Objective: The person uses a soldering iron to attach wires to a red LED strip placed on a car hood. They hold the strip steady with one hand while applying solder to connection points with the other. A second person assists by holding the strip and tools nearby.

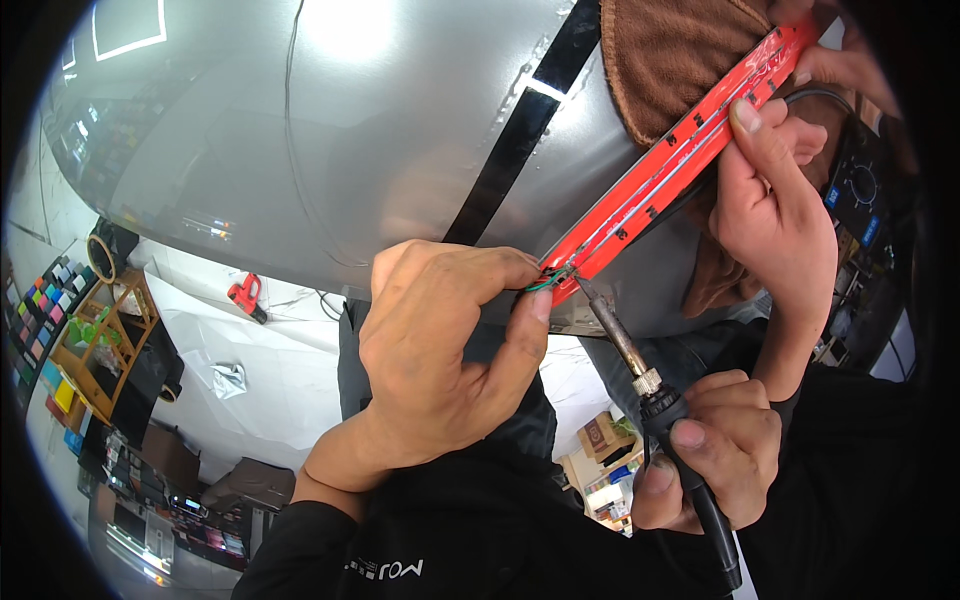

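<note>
My left hand (pixel 440 345) pinches thin green wires (pixel 540 284) between thumb and forefinger at the lower end of a long strip with red backing (pixel 640 190). In my right hand (pixel 715 450) is a soldering iron (pixel 625 340), gripped by its black handle. Its tip reaches the wires and the strip's end; whether they touch I cannot tell. Farther up, another person's hand (pixel 775 200) holds the strip, thumb on its red face. One more hand (pixel 850 75), not mine, is at the strip's far end.
A glossy grey curved body panel (pixel 230 130) with a black band (pixel 505 160) lies in front. A brown towel (pixel 665 60) is under the strip. At the right stands a control box with a dial (pixel 862 185). A red power tool (pixel 247 297) and wooden shelf (pixel 110 340) are left.
</note>
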